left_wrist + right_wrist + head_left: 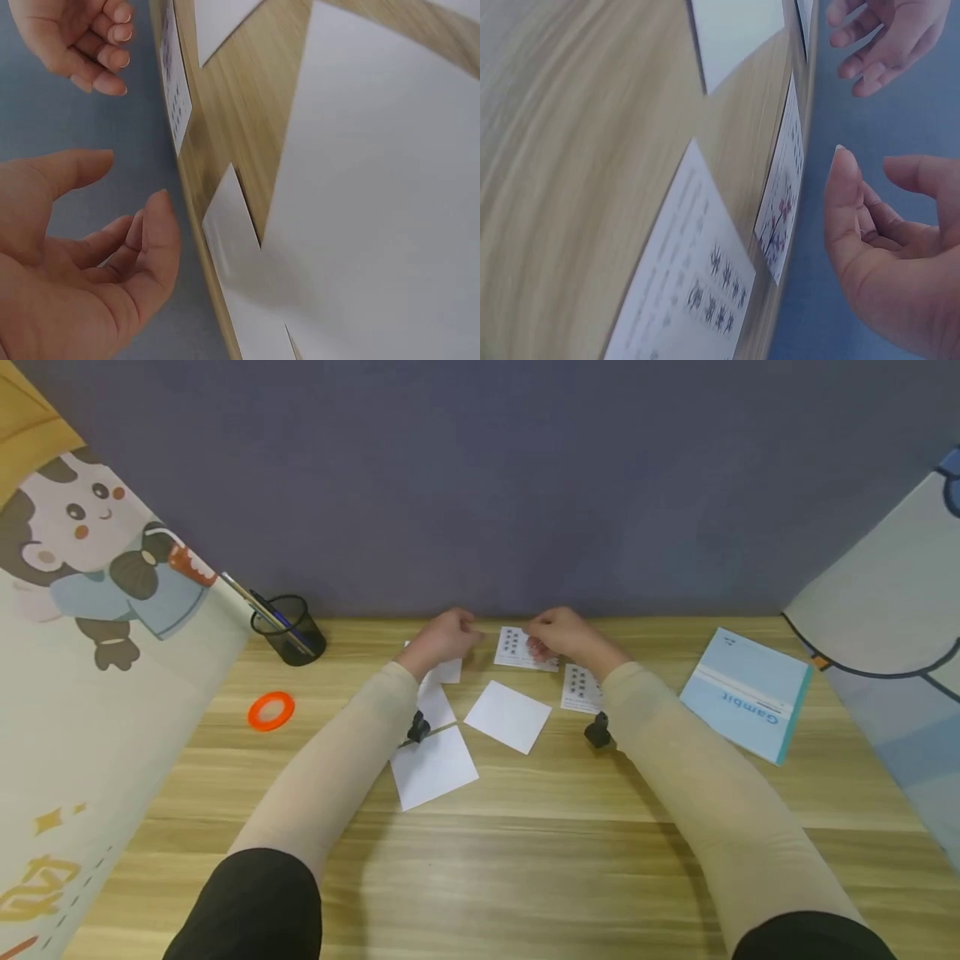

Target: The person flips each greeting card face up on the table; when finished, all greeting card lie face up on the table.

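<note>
My left hand [447, 635] hovers over a white card [452, 673] near the table's back edge; its fingers curl loosely with nothing between them. The right hand [562, 633] overlaps a printed card [512, 647] in the head view, and the right wrist view shows its thumb and fingers apart and holding nothing. That card [781, 202] bears a reddish flower picture and dark characters. Closer in lies a second printed card [580, 692], partly behind the right wrist. Blank white cards lie in the middle [508, 717] and at front left [433, 768], with another [435, 703] partly hidden by the left forearm.
A black mesh pen cup [296, 639] holding pens stands at the back left, and an orange ring [271, 711] lies in front of it. On the right is a light blue Gambit pack [746, 693]. A dark grey panel [525, 485] rises behind the wooden table [480, 868].
</note>
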Motion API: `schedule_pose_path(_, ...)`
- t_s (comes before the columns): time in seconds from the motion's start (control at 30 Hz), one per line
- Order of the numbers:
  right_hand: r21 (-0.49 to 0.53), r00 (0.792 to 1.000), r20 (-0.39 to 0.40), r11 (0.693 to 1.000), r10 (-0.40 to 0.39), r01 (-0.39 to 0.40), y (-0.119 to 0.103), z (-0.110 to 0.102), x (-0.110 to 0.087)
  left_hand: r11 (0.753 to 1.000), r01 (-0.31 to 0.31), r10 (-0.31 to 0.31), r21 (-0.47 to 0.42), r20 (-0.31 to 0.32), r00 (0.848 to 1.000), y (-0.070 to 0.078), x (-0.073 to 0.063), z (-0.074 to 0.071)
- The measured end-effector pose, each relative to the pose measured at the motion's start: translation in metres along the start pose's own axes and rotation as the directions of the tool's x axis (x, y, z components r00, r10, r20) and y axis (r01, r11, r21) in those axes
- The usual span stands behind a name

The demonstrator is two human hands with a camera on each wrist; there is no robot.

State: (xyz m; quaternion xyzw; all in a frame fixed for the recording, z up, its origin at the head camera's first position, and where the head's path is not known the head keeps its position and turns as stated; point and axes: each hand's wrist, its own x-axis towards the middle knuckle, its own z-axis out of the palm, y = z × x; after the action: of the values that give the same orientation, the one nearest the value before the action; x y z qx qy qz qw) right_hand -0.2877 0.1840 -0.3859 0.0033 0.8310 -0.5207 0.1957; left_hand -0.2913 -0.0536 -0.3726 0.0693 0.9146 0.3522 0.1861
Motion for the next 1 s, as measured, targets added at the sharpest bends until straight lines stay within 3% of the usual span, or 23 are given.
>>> schedule_pose_path(0.27,-0.054,0.999,0.033,0.998,-0.017,0.018,-0.009,0.011,0.001,0.998,0.035,-0.035,-0.056,-0.014,0.999,-0.007,-0.005,-0.011)
schedule_pose_path(0.7,-0.016,0.994,0.112,1.0,-0.022,0.024,-0.018,0.042,0.007,0.993,0.11,-0.107,0.033,-0.065,0.992,-0.024,-0.021,-0.036)
schedule_pose_path(0.83,-0.029,0.994,0.111,0.999,-0.019,0.022,-0.02,0.051,0.01,0.985,0.131,-0.119,0.112,-0.11,0.987,-0.028,-0.023,-0.043)
schedule_pose_path(1.0,-0.057,0.994,0.112,0.998,-0.02,0.027,-0.024,0.062,0.011,0.956,0.17,-0.134,0.239,-0.159,0.978,-0.039,-0.018,-0.046)
